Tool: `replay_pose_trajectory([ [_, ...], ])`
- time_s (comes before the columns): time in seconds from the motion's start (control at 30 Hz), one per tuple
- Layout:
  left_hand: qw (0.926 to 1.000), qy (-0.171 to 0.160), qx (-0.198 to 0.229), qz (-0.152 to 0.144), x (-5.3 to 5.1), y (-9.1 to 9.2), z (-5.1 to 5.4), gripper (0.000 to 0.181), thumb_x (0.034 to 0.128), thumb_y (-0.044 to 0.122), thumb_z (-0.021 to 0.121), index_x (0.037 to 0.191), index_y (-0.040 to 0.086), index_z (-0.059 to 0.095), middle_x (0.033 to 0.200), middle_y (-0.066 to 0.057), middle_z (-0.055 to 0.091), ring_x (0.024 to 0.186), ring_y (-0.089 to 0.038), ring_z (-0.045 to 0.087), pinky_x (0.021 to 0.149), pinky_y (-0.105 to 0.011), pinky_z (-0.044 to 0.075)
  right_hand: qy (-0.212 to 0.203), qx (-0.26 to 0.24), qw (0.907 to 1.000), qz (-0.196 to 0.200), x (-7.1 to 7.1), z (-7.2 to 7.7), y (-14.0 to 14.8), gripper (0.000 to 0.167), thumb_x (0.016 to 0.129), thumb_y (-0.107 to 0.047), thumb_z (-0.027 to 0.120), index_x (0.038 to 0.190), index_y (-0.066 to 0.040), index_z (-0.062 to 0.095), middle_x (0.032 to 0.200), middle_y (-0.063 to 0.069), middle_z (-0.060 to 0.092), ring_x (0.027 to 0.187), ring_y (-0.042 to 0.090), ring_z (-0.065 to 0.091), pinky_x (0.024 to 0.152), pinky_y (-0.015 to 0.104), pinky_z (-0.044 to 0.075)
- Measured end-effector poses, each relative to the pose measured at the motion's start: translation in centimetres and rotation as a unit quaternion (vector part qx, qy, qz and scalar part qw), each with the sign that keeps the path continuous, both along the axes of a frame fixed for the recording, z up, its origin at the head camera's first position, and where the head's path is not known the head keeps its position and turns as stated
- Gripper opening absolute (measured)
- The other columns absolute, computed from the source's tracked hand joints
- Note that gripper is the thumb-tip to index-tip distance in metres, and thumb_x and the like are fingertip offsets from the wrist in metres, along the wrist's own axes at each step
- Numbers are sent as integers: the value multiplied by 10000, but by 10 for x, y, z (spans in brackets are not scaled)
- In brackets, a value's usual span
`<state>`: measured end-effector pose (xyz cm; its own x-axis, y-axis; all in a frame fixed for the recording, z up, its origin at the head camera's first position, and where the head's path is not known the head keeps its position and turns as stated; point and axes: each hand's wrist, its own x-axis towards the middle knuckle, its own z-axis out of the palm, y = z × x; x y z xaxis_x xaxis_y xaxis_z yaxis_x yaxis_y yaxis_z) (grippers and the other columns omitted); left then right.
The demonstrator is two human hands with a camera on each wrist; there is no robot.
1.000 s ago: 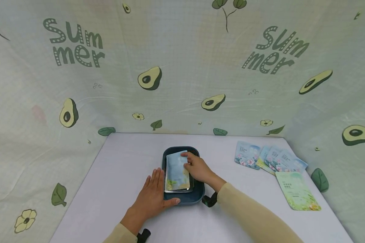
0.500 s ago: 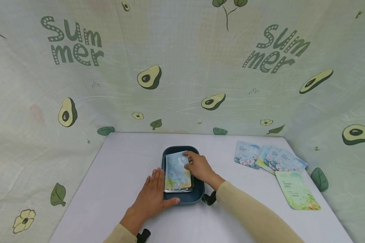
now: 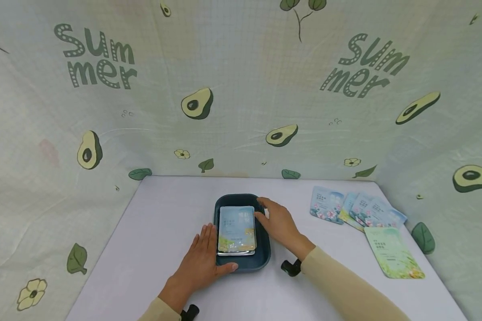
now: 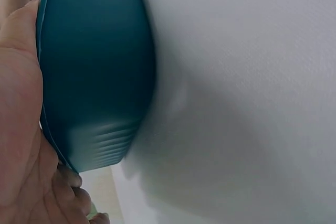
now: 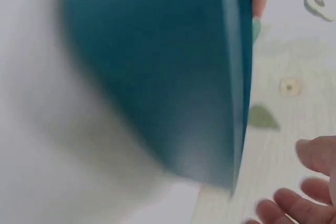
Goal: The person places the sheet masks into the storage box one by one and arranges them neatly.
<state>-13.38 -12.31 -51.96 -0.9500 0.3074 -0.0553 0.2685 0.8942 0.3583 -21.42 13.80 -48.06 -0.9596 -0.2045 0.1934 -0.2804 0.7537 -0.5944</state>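
A dark blue tray (image 3: 243, 264) stands on the white table with a stack of flat, glossy packets (image 3: 237, 229) inside; the top one is pale blue with yellow-green print along its lower edge. The left hand (image 3: 198, 258) lies with straight fingers along the tray's left side, its thumb over the near left corner. In the left wrist view its palm (image 4: 18, 124) rests against the tray's rim. My right hand (image 3: 281, 225) hovers at the tray's right rim, fingers loosely bent and apart from the packets. The right wrist view shows nothing between its fingers (image 5: 302, 205).
Several light blue flowered packets (image 3: 375, 211) lie fanned at the right of the table, with a separate one (image 3: 325, 204) on their left. A green packet (image 3: 393, 253) lies in front of them, near the right edge. Patterned cloth (image 3: 241, 89) hangs behind and at both sides.
The right hand has let go of the top packet, which now lies flat and even on the stack. That hand has drawn back to the right. The left hand stays put.
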Motion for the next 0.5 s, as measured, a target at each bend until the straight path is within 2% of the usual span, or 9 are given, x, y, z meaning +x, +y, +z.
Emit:
replay_pose_trajectory([
  [0.1, 10000, -65, 53, 20, 0, 2, -1, 1233, 899, 785, 631, 1663, -54, 147, 1750, -235, 146, 1638, -396, 111, 1298, -593, 202, 202, 214, 9993, -251, 7, -8, 30, 551, 1039, -286, 695, 1513, -53, 536, 1451, 195, 637, 1332, 384, 617, 1094, 562, 513],
  [0.2, 9998, -128, 132, 34, 0, 3, -1, 1234, 899, 768, 648, 1665, -53, 136, 1752, -234, 138, 1638, -400, 106, 1296, -604, 194, 239, 385, 9978, -489, 17, -20, 68, 620, 1061, -308, 662, 1561, -7, 453, 1522, 266, 547, 1393, 462, 538, 1126, 617, 463],
  [0.37, 9996, -216, 164, 84, 0, 2, -2, 1234, 901, 750, 664, 1668, -49, 119, 1757, -225, 122, 1641, -391, 93, 1301, -599, 182, -162, 711, 9935, -878, 40, -35, 139, 755, 1099, -384, 577, 1605, 90, 277, 1602, 378, 359, 1472, 578, 352, 1176, 705, 333],
  [0.5, 9997, -161, 147, 49, -2, 1, -3, 1223, 910, 746, 657, 1666, -53, 122, 1757, -226, 125, 1641, -392, 90, 1302, -596, 182, -470, 1065, 9853, -1252, 60, -43, 193, 835, 1104, -443, 538, 1603, 135, 199, 1613, 431, 255, 1484, 618, 257, 1176, 739, 273],
])
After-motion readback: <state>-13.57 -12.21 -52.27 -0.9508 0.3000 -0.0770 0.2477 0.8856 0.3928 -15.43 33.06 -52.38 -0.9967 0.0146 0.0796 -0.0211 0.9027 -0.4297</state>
